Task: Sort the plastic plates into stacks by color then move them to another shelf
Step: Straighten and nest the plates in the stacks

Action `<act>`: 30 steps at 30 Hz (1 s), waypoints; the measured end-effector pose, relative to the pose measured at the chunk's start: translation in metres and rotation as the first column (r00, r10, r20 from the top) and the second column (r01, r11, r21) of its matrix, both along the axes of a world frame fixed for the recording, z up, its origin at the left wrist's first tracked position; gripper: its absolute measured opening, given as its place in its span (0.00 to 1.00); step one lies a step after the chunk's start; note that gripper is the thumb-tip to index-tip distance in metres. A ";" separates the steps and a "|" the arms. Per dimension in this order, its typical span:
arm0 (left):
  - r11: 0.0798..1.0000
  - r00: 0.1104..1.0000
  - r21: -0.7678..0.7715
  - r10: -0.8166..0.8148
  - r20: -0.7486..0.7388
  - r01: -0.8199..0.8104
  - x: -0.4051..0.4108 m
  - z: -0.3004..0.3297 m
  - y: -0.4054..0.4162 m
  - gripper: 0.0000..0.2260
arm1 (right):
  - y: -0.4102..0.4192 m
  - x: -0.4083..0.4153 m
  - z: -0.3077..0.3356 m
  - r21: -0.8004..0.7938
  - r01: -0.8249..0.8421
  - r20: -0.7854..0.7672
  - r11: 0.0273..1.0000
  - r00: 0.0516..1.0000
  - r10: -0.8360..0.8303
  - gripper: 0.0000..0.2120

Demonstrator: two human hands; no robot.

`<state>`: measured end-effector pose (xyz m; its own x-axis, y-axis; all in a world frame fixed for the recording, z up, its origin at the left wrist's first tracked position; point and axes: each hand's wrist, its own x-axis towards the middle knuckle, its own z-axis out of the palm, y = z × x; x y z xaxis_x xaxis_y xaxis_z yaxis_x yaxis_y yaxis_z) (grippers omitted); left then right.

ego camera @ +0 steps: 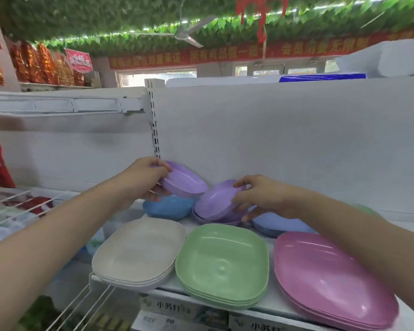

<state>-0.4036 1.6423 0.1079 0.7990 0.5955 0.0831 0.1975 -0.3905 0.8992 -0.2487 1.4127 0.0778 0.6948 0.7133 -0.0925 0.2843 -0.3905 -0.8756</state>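
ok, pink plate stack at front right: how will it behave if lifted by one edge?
Probably stiff and light: the pink plate stack looks like thin moulded plastic. Its glossy surface may be slippery. The plates nest loosely, so they could slide apart if tilted, and the stack already overhangs the shelf edge.

Bright, even indoor light — soft shadows, slight motion blur, wide-angle bending at edges.

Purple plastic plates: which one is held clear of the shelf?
The purple plate in the left hand, tilted above the blue plate.
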 end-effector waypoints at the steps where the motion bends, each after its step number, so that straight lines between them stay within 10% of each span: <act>1: 1.000 1.000 -0.017 -0.025 -0.006 0.025 0.005 0.001 -0.001 0.07 | -0.001 -0.002 -0.001 -0.017 0.003 0.018 1.000 1.000 -0.003 0.24; 8: 0.976 0.981 -0.104 -0.194 -0.018 0.191 0.025 0.006 -0.003 0.08 | 0.001 -0.015 -0.013 -0.386 0.212 0.646 0.898 0.757 0.099 0.32; 13: 0.938 0.949 -0.193 -0.306 -0.077 0.287 0.027 -0.006 -0.003 0.09 | 0.008 -0.035 -0.014 -0.465 0.261 0.659 0.846 0.740 0.134 0.31; 18: 0.902 0.925 0.280 -0.247 -0.288 0.328 0.029 -0.017 0.005 0.13 | -0.003 -0.037 -0.009 -0.414 0.395 0.682 0.820 0.731 -0.008 0.25; 27: 0.759 0.839 0.401 -0.343 -0.423 0.512 0.044 -0.039 0.006 0.05 | -0.008 -0.045 -0.011 -0.411 0.483 0.665 0.773 0.739 -0.108 0.20; 30: 0.730 0.837 0.431 -0.370 -0.403 0.531 0.050 -0.047 0.005 0.16 | -0.004 -0.045 -0.013 -0.417 0.472 0.654 0.777 0.749 -0.105 0.18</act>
<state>-0.3533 1.6476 0.0614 0.9959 0.0908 0.0014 0.0791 -0.8750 0.4777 -0.2933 1.4085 0.0644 0.9002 0.4241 0.0985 0.4354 -0.8767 -0.2045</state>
